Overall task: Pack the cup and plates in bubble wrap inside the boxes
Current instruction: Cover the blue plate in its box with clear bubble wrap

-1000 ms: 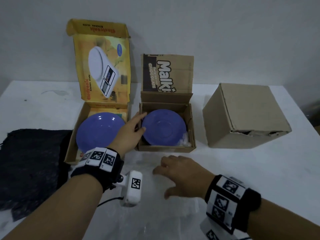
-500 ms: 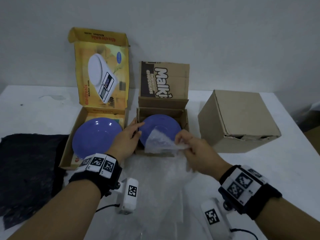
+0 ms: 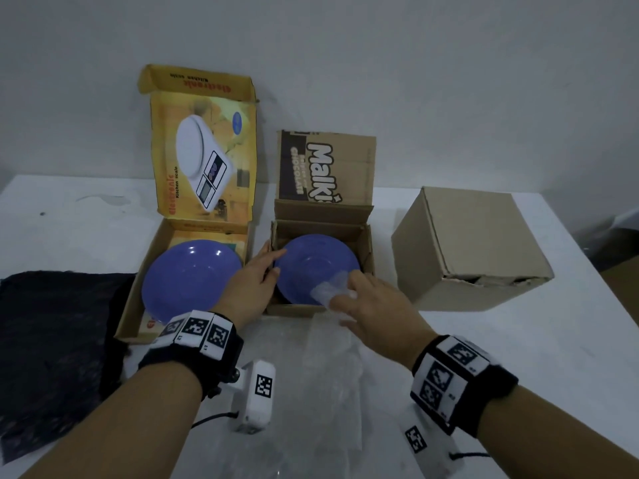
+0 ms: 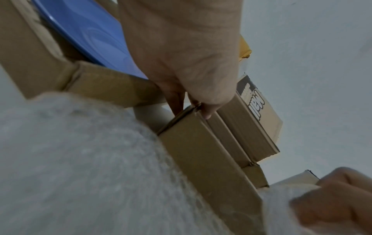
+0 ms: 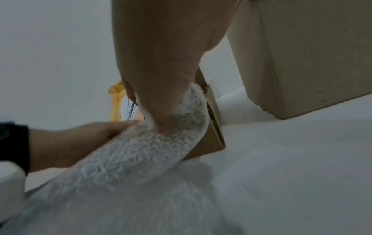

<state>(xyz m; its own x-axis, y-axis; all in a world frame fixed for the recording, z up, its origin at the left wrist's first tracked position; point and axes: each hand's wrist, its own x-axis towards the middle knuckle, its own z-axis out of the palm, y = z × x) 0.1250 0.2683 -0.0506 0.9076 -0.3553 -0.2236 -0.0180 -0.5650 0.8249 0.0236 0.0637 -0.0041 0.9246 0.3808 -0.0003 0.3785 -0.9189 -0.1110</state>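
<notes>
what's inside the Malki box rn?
A blue plate fills the Malki box; the right hand holds bubble wrap over its near edge. Anything beneath the plate is hidden.

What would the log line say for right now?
left hand: holds Malkist box wall | right hand: pinches bubble wrap over blue plate | step: covering plate in box

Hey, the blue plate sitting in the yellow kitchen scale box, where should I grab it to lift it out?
Judging by its pose, take the blue plate by its near rim, coming from above. It lies flat and nearly fills the yellow box, so the side walls leave little finger room; the near rim overhangs the low front edge.
</notes>
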